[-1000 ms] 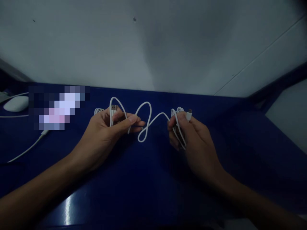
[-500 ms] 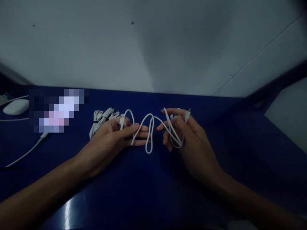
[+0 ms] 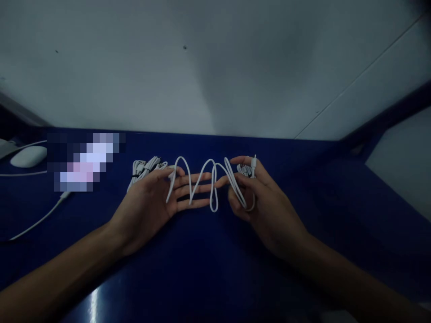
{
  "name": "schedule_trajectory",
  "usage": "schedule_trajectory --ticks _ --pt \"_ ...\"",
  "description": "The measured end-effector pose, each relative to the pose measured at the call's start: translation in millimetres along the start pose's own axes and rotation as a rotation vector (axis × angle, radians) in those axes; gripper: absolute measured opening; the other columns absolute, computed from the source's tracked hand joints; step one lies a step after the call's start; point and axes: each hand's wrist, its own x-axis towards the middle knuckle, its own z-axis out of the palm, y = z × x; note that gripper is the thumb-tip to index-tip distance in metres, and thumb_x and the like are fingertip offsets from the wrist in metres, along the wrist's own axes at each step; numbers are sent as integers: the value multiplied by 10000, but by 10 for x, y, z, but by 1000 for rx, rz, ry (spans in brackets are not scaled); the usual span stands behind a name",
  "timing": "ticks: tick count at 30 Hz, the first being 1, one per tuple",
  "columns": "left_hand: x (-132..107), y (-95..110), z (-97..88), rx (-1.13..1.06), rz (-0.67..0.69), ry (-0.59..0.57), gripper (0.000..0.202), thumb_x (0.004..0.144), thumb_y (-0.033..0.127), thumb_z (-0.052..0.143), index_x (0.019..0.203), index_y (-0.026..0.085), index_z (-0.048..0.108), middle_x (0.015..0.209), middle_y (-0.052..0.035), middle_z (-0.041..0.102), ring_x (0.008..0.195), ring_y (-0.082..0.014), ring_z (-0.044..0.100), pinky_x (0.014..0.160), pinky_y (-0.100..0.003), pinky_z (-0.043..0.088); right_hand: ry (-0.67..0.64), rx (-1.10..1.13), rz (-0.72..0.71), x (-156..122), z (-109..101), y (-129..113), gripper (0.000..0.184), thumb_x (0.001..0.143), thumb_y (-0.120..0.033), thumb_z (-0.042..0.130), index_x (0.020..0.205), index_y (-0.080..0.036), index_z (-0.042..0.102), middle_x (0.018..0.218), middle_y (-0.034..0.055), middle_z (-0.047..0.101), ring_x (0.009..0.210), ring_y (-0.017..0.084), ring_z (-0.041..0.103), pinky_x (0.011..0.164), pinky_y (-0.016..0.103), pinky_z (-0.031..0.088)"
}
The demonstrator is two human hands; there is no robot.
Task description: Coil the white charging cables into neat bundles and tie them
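White cable (image 3: 210, 160) runs in loose waves between the fingers of our two hands, above the blue table (image 3: 188, 269). Our left hand (image 3: 151, 202) lies palm toward us, three fingers stretched toward the right fingertips and spread a little, with gaps showing between them; the cable drapes across these fingers, and we see them pinch nothing. One narrow loop hangs just off the left fingertips, near the tips of the right fingers. Our right hand (image 3: 262, 197) has its fingers partly bent around several strands, its index finger reaching out above them. White connector (image 3: 253, 161) stands upright, pinched between the right thumb and index finger, metal tip up. We cannot tell exactly where the lower right fingers press

Just behind the left fingers we have white cable bundles (image 3: 144, 168), bound with black ties. Behind the gap between right thumb and index finger we see another white bundle (image 3: 243, 169), partly hidden. Well to the left of the left fingers sit a rounded white object (image 3: 29, 157) and, nearer them, a pixelated bright patch (image 3: 89, 162), with a white cord (image 3: 40, 220) leading from its lower end. Beyond all our fingers rises a grey wall (image 3: 134, 80)
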Motion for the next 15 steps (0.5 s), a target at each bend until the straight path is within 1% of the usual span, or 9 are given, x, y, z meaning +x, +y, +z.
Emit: schedule_trajectory --ticks 2,4,5,7,9,10,12,15 --pt "5 2 9 29 16 8 150 1022 238 639 948 171 752 1432 -163 756 1370 -409 699 1094 -545 646 17 40 12 5 2 -13 266 1095 -374 623 1357 -327 624 762 -50 646 569 109 444 498 207 347" --pt "10 -5 13 69 39 10 110 1011 210 673 943 182 755 1471 -144 740 1400 -405 679 1105 -529 644 -2 93 27 16 -1 -19 278 1087 -406 648 1339 -290 667 860 -18 691 587 102 397 500 209 325" --pt "10 -9 14 86 46 11 108 1017 223 689 939 188 755 1489 -138 731 1414 -404 669 1109 -522 644 -30 120 44 23 -5 -21 264 1085 -425 650 1285 -261 702 881 -1 700 592 101 369 501 211 318" --pt "5 -16 13 107 47 6 160 1048 299 693 944 196 759 1520 -136 712 1440 -403 650 1112 -515 645 -98 178 84 35 -15 -28 246 1074 -439 664 1116 -215 755 876 20 697 607 105 334 506 213 313" --pt "-2 -21 11 117 39 -6 222 1077 369 672 971 200 768 1526 -143 707 1457 -399 636 1118 -513 642 -147 245 117 44 -22 -36 241 1050 -421 704 967 -202 759 852 16 671 623 108 340 517 211 329" --pt "-5 -24 10 122 37 -13 232 1085 383 666 991 200 773 1520 -148 711 1461 -397 632 1124 -516 638 -156 272 130 48 -24 -39 237 1040 -410 726 927 -204 754 846 9 656 633 109 355 525 212 344" --pt "-6 -32 7 137 38 -25 232 1089 391 671 1024 199 782 1495 -159 726 1461 -395 632 1140 -527 626 -154 291 148 59 -28 -40 228 1025 -401 763 901 -210 750 843 -6 621 649 111 386 537 216 371" --pt "-3 -53 -4 173 46 -38 210 1078 390 705 1074 201 797 1468 -167 741 1457 -393 637 1156 -538 614 -157 253 160 80 -43 -25 239 1007 -426 801 912 -214 746 868 -14 589 669 113 417 560 225 408"
